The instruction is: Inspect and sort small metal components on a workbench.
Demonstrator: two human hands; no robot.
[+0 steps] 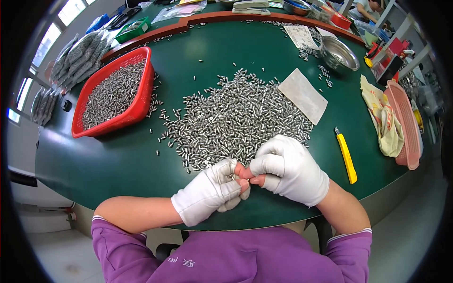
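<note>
A wide pile of small silvery metal parts [236, 118], each a short pointed cylinder, covers the middle of the green table [141, 174]. At its near edge my two hands meet, both in white gloves with bare fingertips. My left hand [210, 191] is closed, thumb and fingers pinched round a small metal part that barely shows. Fingertips of my right hand [290, 170] press together at the same spot, touching what the left one holds; whether they grip it too is hidden. A red plastic basket [144, 89] full of the same parts stands to the left.
Right of the pile lie a sheet of paper [304, 96] and a yellow utility knife [347, 158]. Farther right is a pink basket [405, 125] with a cloth [384, 120]. A steel bowl [339, 53] stands at the back right, grey bags [78, 59] at the left.
</note>
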